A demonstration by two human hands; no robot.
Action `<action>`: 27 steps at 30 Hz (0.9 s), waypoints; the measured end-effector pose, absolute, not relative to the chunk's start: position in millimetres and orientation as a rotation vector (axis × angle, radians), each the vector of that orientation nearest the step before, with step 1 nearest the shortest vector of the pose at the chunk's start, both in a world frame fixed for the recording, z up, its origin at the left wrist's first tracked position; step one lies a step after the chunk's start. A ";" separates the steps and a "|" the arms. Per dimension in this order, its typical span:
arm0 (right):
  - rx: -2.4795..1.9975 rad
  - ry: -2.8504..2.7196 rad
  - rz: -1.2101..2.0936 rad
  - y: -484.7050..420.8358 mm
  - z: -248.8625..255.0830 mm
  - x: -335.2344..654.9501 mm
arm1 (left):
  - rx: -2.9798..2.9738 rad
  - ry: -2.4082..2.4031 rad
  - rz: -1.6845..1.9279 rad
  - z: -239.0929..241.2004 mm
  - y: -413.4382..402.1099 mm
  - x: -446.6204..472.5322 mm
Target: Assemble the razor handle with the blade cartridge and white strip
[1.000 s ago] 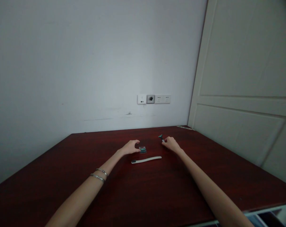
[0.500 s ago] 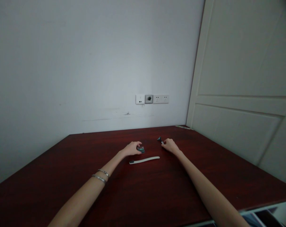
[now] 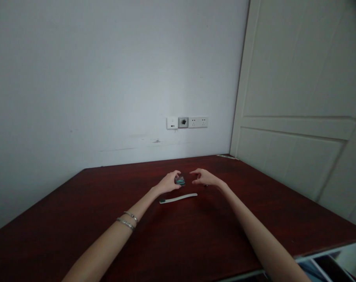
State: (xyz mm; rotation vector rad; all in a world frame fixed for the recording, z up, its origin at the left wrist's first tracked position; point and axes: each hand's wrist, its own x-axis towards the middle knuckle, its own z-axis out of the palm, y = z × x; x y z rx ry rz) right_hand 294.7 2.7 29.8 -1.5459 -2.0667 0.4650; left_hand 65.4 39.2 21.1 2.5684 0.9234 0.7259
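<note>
My left hand [image 3: 168,183] is closed on a small teal box [image 3: 180,180] and holds it just above the dark red table [image 3: 195,239]. My right hand [image 3: 206,178] hovers just to the right of the box, with its fingers apart and pointing left toward it. I see nothing in the right hand. A small dark bit [image 3: 206,185] shows under that hand. A slim white handle with a dark tip [image 3: 178,198] lies on the table just in front of both hands. Two bracelets [image 3: 127,219] sit on my left wrist.
A white wall with a row of sockets [image 3: 186,122] stands behind the table. A cream panelled door [image 3: 298,117] borders the table on the right. The table's near right edge [image 3: 319,254] drops off to things on the floor.
My left hand has lifted the teal box off the table. My right hand has moved left toward it, and the dark-headed thing it held by the fingertips no longer shows.
</note>
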 end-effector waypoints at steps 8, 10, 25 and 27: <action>-1.348 -2.305 0.392 -21.5 54.6 271.9 | 2.710 0.830 0.707 38.1 17.8 84.2; -1.380 -2.323 0.379 -20.6 55.0 275.2 | 2.725 0.838 0.685 38.6 16.3 86.5; -1.869 -2.004 0.753 8.0 35.0 411.0 | 2.679 0.984 0.179 42.6 11.7 76.5; -1.909 -1.953 0.808 13.0 26.4 414.8 | 2.673 0.968 0.161 40.7 10.7 78.7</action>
